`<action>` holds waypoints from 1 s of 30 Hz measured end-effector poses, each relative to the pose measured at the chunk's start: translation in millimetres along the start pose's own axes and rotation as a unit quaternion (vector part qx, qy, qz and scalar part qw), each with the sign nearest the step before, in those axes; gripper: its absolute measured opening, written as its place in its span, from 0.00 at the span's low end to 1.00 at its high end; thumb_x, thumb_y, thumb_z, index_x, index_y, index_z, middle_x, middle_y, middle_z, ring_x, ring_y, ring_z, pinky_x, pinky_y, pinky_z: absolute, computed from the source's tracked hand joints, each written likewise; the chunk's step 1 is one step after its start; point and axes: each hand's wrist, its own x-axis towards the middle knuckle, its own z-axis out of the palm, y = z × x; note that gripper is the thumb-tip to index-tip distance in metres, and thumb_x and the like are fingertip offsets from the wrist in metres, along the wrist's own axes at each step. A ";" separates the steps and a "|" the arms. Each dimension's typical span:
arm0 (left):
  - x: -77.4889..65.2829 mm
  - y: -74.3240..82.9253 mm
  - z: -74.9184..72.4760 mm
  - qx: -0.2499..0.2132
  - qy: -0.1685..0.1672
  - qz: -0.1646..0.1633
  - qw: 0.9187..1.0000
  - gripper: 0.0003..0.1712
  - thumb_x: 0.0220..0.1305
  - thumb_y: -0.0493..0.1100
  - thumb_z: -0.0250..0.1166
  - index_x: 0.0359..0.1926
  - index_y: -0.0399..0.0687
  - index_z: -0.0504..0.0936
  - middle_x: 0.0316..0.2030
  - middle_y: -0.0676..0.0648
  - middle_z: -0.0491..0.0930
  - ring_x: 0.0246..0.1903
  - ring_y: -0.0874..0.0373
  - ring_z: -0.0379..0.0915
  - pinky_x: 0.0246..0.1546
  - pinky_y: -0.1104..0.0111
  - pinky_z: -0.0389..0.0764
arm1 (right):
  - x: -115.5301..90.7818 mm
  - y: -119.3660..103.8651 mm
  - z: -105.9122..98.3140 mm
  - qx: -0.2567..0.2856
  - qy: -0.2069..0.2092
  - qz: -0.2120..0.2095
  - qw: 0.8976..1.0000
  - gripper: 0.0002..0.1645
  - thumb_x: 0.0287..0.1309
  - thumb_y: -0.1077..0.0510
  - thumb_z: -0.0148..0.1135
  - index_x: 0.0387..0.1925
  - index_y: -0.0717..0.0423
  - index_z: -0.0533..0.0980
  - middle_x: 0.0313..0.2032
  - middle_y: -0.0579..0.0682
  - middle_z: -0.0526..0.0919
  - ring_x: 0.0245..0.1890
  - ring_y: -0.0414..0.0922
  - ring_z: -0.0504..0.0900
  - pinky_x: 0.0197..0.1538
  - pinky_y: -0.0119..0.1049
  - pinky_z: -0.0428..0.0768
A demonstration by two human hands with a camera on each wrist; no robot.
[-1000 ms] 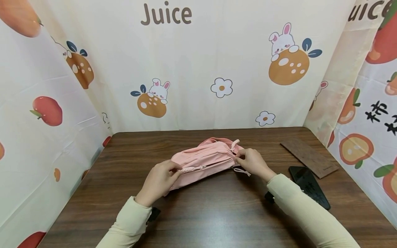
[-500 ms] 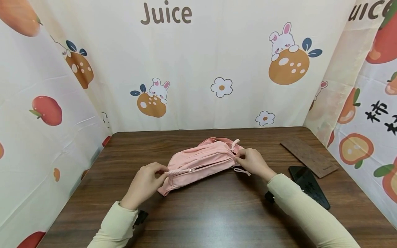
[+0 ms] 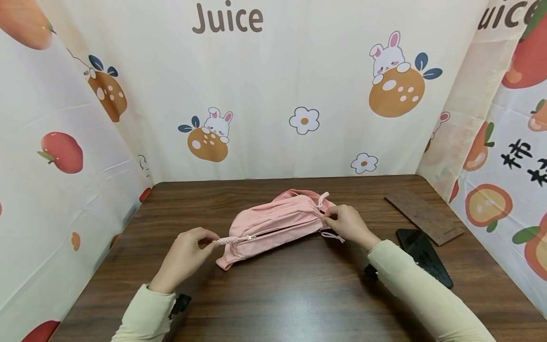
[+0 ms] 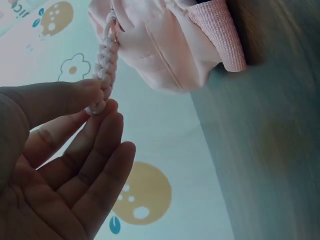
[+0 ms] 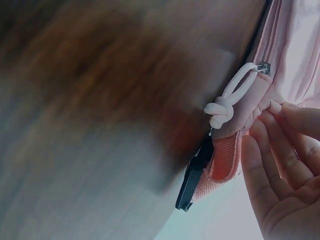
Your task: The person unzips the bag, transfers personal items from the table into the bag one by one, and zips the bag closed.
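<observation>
A pink waist bag (image 3: 273, 221) lies slanted on the wooden table. Its front zipper (image 3: 284, 229) shows a dark gap to the right of the slider, which sits near the bag's left end. My left hand (image 3: 183, 256) pinches the end of a braided cord zipper pull (image 4: 106, 67) between thumb and fingertips, and the cord is stretched out straight. At the bag's right end, my right hand (image 3: 348, 224) pinches a bit of the fabric. Close by in the right wrist view are a knotted loop pull (image 5: 227, 102) and a black buckle (image 5: 194, 175) on the strap.
To the right on the table (image 3: 273, 304) lie a brown rectangular board (image 3: 423, 216) and a black phone-like slab (image 3: 423, 256), partly behind the right sleeve. Fruit-printed curtains (image 3: 256, 85) enclose the back and sides.
My left hand has moved left and toward me with the cord, and the slider has travelled left along the zipper, widening the dark gap. The right hand stays in place on the bag.
</observation>
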 end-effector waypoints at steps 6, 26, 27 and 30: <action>-4.8 -7.1 -7.6 0.012 -0.013 -0.015 1.000 0.04 0.55 0.37 0.73 0.31 0.51 0.86 0.27 0.56 0.82 0.27 0.67 0.72 0.30 0.72 0.75 | -0.3 -0.3 -0.1 -0.002 -0.004 0.001 1.000 0.06 0.56 0.60 0.67 0.24 0.50 0.81 0.22 0.43 0.80 0.21 0.39 0.71 0.29 0.34 0.69; -6.1 -19.6 -3.1 0.042 -0.058 -0.034 0.997 0.03 0.56 0.36 0.70 0.30 0.49 0.85 0.26 0.55 0.79 0.25 0.66 0.69 0.27 0.72 0.72 | 0.9 1.3 0.0 -0.005 0.020 -0.032 0.999 0.05 0.51 0.62 0.66 0.22 0.52 0.81 0.20 0.42 0.80 0.21 0.38 0.71 0.27 0.34 0.68; -5.1 -19.3 -0.8 0.042 -0.064 -0.035 0.996 0.03 0.56 0.36 0.70 0.31 0.49 0.84 0.26 0.55 0.79 0.25 0.65 0.69 0.27 0.71 0.72 | 0.9 1.0 -0.1 -0.006 0.017 -0.027 0.999 0.05 0.51 0.62 0.66 0.23 0.52 0.81 0.20 0.42 0.80 0.21 0.39 0.71 0.28 0.34 0.68; -2.5 -19.3 6.0 0.044 -0.083 -0.038 0.995 0.03 0.57 0.36 0.69 0.31 0.49 0.84 0.26 0.55 0.78 0.25 0.64 0.68 0.27 0.71 0.71 | 0.7 0.1 -0.4 -0.006 0.003 -0.008 1.000 0.04 0.52 0.61 0.67 0.24 0.52 0.82 0.21 0.43 0.80 0.21 0.40 0.71 0.29 0.35 0.69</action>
